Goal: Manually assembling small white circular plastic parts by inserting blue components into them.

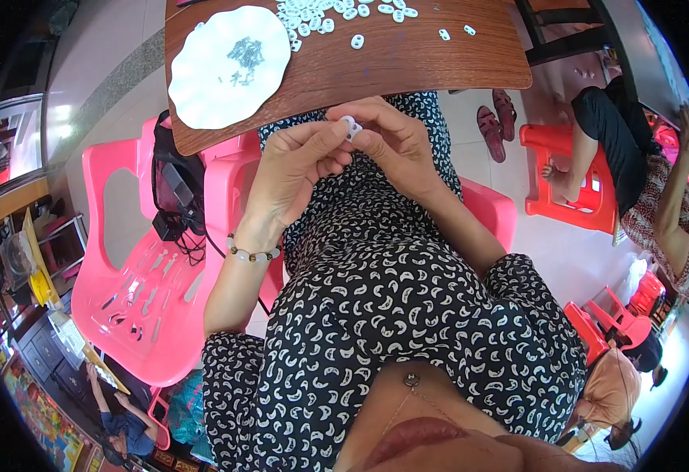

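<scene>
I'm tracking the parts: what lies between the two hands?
A small white piece, held by the left hand and the right hand, in the head view.

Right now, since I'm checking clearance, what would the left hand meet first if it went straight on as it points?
The left hand would likely first meet the small white oval piece with dark holes between both hands, then the right hand; depth there is unclear.

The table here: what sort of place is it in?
Probably an informal indoor workroom, perhaps in a home or shop: white pieces on a table, a pink chair, another person nearby.
</scene>
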`<state>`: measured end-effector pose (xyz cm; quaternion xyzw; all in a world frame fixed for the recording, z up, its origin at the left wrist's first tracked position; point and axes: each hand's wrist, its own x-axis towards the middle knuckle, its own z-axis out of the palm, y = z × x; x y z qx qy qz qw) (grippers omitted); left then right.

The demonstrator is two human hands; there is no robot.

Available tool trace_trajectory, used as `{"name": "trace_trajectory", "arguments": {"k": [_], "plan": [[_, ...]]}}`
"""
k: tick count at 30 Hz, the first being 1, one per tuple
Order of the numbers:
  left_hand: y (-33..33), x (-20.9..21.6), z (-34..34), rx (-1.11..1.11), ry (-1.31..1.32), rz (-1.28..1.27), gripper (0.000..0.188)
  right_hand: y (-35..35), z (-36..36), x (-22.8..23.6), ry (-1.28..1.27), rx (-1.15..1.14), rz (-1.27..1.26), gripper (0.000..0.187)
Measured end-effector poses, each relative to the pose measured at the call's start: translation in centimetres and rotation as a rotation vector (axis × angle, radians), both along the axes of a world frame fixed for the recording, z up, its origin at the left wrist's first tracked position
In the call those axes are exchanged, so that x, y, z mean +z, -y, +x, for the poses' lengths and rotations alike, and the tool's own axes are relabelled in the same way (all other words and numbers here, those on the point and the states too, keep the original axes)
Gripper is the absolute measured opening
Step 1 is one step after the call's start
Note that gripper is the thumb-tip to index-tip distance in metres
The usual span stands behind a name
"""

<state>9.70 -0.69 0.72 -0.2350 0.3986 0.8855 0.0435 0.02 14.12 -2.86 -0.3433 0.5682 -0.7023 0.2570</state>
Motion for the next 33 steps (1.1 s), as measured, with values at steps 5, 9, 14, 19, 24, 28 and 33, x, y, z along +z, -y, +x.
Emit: {"name": "trace_trajectory", "arguments": {"k": [5, 9, 14, 19, 24, 28, 33], "plan": [[-0.1, 0.2, -0.2, -0.013, 0.003, -0.029, 0.020, 0.0, -0.1, -0.1, 0.073, 0.024, -0.008, 0.031], [-0.3, 0.2, -0.3, 0.006, -0.001, 0.011, 0.020, 0.0, 0.0, -0.1, 0.176, 0.055, -0.073, 0.035], [-0.4, -0.1, -0.3, 0.009, -0.008, -0.006, 0.021, 0.0, 0.1, 0.1, 0.272, 0.089, -0.081, 0.038], [-0.4, 0.2, -0.1, 0.009, -0.020, -0.020, 0.020, 0.0, -0.1, 0.1, 0.278, 0.111, -0.066, 0.039], [-0.3, 0.3, 0.4, -0.004, -0.033, -0.017, 0.022, -0.1, -0.3, 0.1, 0.254, 0.139, -0.115, 0.038], [-0.4, 0.8, 0.2, -0.009, -0.029, 0.011, 0.024, 0.0, -0.3, 0.1, 0.261, 0.133, -0.146, 0.040], [-0.6, 1.0, 0.0, -0.010, -0.015, 0.013, 0.022, 0.0, -0.3, -0.3, 0.254, 0.115, -0.167, 0.042]]}}
